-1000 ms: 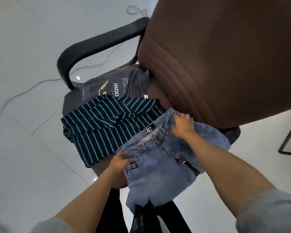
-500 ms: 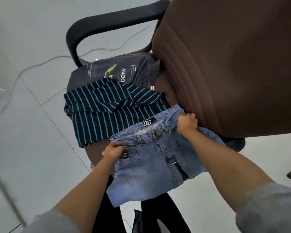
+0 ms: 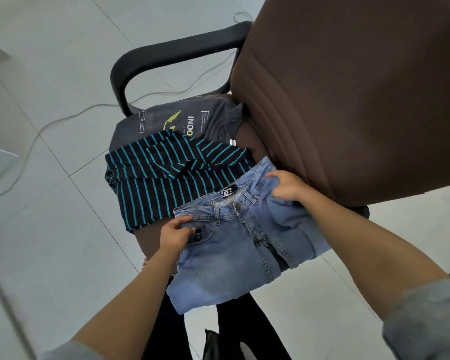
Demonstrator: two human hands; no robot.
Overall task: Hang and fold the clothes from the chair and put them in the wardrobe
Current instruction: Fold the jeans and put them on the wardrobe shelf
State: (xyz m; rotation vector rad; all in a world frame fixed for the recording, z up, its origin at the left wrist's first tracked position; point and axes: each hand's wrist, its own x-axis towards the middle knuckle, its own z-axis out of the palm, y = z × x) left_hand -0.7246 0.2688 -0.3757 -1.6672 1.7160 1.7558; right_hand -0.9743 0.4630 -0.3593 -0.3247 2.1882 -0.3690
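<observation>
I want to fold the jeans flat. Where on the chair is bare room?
Little. The seat shows one bare brown strip between the striped shirt and the left hand, plus a patch by the backrest. The grey T-shirt, striped shirt and jeans crowd the rest. The tiled floor is open.

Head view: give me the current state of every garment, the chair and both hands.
Jeans: folded, on the seat's front edge, gripped at the waist by both hands.
Striped shirt: crumpled, lying on the seat.
Grey T-shirt: lying flat, partly under the striped shirt.
Chair: loaded with all three garments.
Left hand: pinching the waistband.
Right hand: gripping the waistband.
</observation>
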